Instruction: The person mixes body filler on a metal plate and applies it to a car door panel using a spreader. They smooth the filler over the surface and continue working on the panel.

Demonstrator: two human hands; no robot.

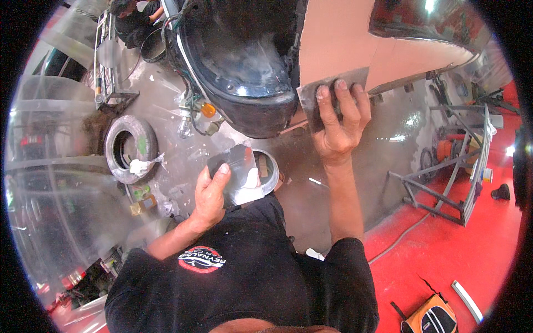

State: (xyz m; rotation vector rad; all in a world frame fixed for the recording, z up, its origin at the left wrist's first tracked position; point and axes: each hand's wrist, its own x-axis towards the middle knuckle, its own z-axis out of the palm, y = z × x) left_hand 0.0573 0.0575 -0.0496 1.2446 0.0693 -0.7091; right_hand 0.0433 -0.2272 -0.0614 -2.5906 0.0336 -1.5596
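My right hand [340,130] presses a flat, dark metal spreader [308,105] to the lower edge of a car body panel [333,41] covered in pinkish filler. Its fingers lie over the spreader's face. Lower and to the left, my left hand [210,194] grips a thin metal plate [233,166], thumb on top. A white dab of putty [252,178] sits on that plate, beside a reddish-dark smear. Partly hidden behind the plate is a round, open container [272,169]. Left of the panel curves a glossy black car part [244,83], dusty on top.
Loose wiring with an orange bulb [208,110] hangs by the black part. A tire [112,147] lies at left, near plastic-draped shapes [55,194]. Another person [130,25] is at upper left. A metal frame stand [438,197] and an orange-black bag [430,317] are at right.
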